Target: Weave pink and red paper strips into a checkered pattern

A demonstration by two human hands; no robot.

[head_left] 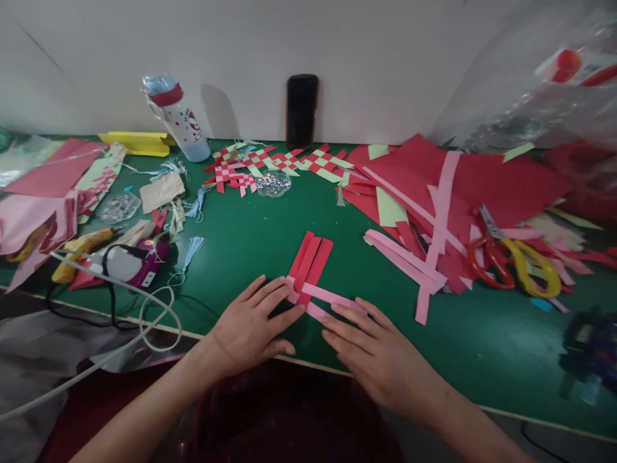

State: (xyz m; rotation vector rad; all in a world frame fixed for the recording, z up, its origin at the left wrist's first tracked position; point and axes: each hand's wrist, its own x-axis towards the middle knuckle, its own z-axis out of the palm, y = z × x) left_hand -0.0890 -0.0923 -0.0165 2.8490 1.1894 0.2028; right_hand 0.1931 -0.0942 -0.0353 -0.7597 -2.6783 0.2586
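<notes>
Red paper strips (311, 260) lie side by side on the green table, crossed near their lower ends by pink paper strips (330, 296) in an over-and-under weave. My left hand (258, 319) rests flat with fingers apart, its fingertips touching the left edge of the weave. On the right ends of the pink strips lie the spread fingers of my right hand (364, 344), pressing from above. Parts of the pink strips are hidden under both hands.
Red, pink and pale green paper (501, 186) is heaped at the right with scissors (511, 257). Woven paper pieces (289, 159), a phone (301, 112) and a bottle (178, 122) stand or lie along the wall. A white cable (110, 280) crosses the left front edge.
</notes>
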